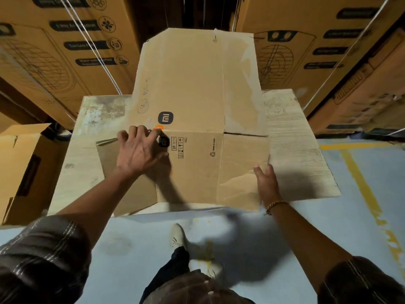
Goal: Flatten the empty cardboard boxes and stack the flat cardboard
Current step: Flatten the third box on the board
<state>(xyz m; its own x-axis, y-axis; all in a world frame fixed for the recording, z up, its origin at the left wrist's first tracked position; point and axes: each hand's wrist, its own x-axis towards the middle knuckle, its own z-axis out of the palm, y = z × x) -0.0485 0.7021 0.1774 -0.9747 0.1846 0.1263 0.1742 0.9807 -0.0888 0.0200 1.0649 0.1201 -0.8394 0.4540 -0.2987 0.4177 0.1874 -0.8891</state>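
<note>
meanwhile, one cardboard box (197, 106) lies nearly flat on the bench (295, 139), the left hand (140, 150) spread loosely over its printed panel, the right hand (266, 181) straight-fingered on a near flap, neither gripping, while an open box (24, 163) at left stands unflattened.

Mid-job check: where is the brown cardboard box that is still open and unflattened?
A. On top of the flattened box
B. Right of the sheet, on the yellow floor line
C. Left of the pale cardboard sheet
C: the open brown cardboard box stands left of the pale cardboard sheet, with its flaps up.
</note>
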